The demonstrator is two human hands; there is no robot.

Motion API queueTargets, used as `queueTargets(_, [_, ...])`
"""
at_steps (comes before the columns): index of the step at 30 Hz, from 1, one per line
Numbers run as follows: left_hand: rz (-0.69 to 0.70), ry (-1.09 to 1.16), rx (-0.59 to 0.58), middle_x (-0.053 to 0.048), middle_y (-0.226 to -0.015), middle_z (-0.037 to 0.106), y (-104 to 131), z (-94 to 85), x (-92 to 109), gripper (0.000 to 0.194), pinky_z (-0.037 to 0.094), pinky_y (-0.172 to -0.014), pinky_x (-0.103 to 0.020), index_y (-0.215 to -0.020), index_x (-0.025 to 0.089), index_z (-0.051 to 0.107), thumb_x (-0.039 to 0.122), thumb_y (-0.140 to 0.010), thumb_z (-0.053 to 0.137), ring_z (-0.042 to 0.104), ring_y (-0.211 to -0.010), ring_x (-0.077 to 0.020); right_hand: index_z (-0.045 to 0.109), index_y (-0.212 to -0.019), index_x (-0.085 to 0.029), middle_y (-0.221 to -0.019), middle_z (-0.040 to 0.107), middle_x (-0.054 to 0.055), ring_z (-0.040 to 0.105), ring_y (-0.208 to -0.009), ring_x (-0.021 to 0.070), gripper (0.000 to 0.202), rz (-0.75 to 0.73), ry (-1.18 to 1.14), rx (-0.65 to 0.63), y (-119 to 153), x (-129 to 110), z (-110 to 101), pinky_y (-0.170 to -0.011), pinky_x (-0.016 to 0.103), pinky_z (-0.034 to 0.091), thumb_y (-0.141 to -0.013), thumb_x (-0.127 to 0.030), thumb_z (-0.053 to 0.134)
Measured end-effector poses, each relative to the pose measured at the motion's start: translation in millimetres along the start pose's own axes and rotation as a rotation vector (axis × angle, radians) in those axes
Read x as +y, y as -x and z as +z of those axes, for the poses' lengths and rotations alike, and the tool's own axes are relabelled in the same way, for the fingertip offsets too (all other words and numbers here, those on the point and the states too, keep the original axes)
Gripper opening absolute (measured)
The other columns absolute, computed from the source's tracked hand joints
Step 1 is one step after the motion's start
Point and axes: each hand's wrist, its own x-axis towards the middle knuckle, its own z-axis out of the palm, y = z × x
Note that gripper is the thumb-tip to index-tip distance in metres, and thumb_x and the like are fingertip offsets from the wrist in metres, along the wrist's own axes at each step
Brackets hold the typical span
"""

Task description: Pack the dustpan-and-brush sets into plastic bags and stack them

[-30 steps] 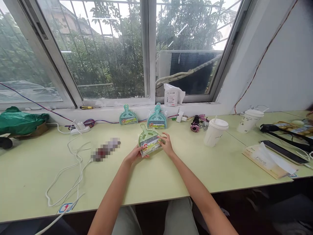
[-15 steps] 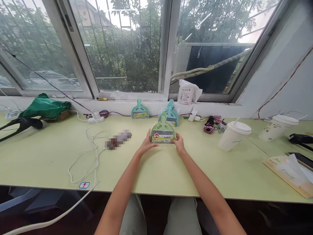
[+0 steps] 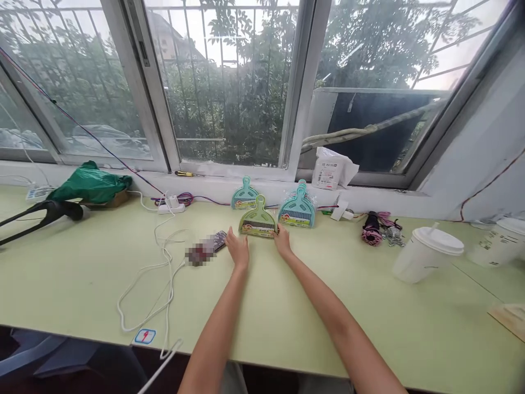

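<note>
A light-green dustpan and brush set (image 3: 259,216) in clear wrapping stands upright in front of the window wall. At its lower right corner, my right hand (image 3: 283,242) pinches the edge. My left hand (image 3: 238,249) is just off its lower left side, fingers stretched and holding nothing. Partly behind the green set, a teal dustpan set (image 3: 245,196) leans at the wall. To the right stands a stack of teal dustpan sets (image 3: 297,210), one behind another.
Left of my hands lie a phone (image 3: 220,239), partly blurred out, and a white cable (image 3: 141,268). A lidded paper cup (image 3: 422,257) and a folded umbrella (image 3: 371,230) are at the right. Further left are a green bag (image 3: 91,185) and a power strip (image 3: 171,207).
The green dustpan set has moved away from me and left, towards the teal one at the wall. My left hand has come off its side. The view has shifted left.
</note>
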Motion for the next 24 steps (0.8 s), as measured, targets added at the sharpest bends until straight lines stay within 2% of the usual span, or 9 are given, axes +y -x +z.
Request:
queueTargets(2, [0.061, 0.016, 0.017, -0.018, -0.133, 0.044, 1.2, 1.2, -1.2, 0.051, 0.028, -0.104, -0.049, -0.133, 0.014, 0.031, 0.027, -0.086, 0.047, 0.037, -0.127, -0.0286, 0.059, -0.104, -0.017, -0.094, 0.065, 0.008, 0.057, -0.085, 0.0218, 0.03, -0.021, 0.021, 0.03, -26.4, 2.4, 26.7, -0.078, 0.032, 0.043, -0.076, -0.019, 0.05])
queueTargets(5, [0.11, 0.036, -0.01, -0.016, -0.128, 0.047, 3.5, 2.2, -2.6, 0.043, 0.03, -0.104, -0.048, -0.129, 0.015, 0.035, 0.024, -0.088, 0.043, 0.04, -0.124, -0.0268, 0.056, -0.108, -0.016, -0.106, 0.06, 0.011, 0.055, -0.099, 0.0232, 0.033, -0.051, 0.041, 0.065, -64.2, 6.9, 64.0, -0.086, 0.033, 0.042, -0.076, -0.016, 0.05])
queueTargets(8, [0.079, 0.054, -0.019, -0.014, -0.123, 0.05, 3.1, 3.7, -5.7, 0.036, 0.032, -0.103, -0.047, -0.123, 0.016, 0.04, 0.02, -0.087, 0.041, 0.042, -0.121, -0.0258, 0.055, -0.108, -0.015, -0.11, 0.056, 0.013, 0.053, -0.103, 0.025, 0.032, -0.025, 0.07, 0.109, -95.5, 11.8, 94.5, -0.088, 0.035, 0.042, -0.076, -0.015, 0.051])
queueTargets(11, [0.031, 0.082, -0.052, -0.013, -0.121, 0.051, 1.4, 5.0, -7.4, 0.032, 0.034, -0.102, -0.045, -0.119, 0.016, 0.043, 0.018, -0.086, 0.041, 0.044, -0.117, -0.0251, 0.052, -0.108, -0.015, -0.111, 0.053, 0.014, 0.053, -0.103, 0.0258, 0.032, 0.0, 0.092, 0.135, -117.0, 16.3, 115.8, -0.088, 0.036, 0.042, -0.076, -0.013, 0.051])
queueTargets(17, [-0.031, 0.121, -0.16, -0.011, -0.114, 0.054, 0.4, 4.1, -3.2, 0.029, 0.035, -0.1, -0.041, -0.111, 0.017, 0.049, 0.013, -0.083, 0.042, 0.044, -0.113, -0.0238, 0.045, -0.109, -0.016, -0.113, 0.05, 0.014, 0.052, -0.102, 0.0246, 0.033, 0.058, 0.103, 0.186, -135.6, 20.0, 132.7, -0.087, 0.035, 0.042, -0.078, -0.017, 0.055])
queueTargets(21, [-0.081, 0.144, -0.187, -0.01, -0.114, 0.055, -0.5, 2.3, -1.2, 0.028, 0.036, -0.098, -0.039, -0.107, 0.018, 0.051, 0.011, -0.082, 0.042, 0.045, -0.112, -0.0231, 0.045, -0.104, -0.017, -0.111, 0.05, 0.013, 0.053, -0.098, 0.0244, 0.027, 0.106, 0.175, 0.168, -135.5, 19.4, 132.7, -0.084, 0.034, 0.042, -0.08, -0.022, 0.055])
queueTargets(24, [-0.137, 0.156, -0.189, -0.01, -0.112, 0.056, -1.6, 1.0, -0.6, 0.027, 0.036, -0.098, -0.038, -0.104, 0.018, 0.053, 0.01, -0.081, 0.042, 0.045, -0.111, -0.0225, 0.044, -0.108, -0.018, -0.111, 0.051, 0.013, 0.051, -0.104, 0.0266, 0.03, 0.095, 0.278, 0.18, -131.7, 18.7, 129.8, -0.084, 0.036, 0.042, -0.081, -0.027, 0.056])
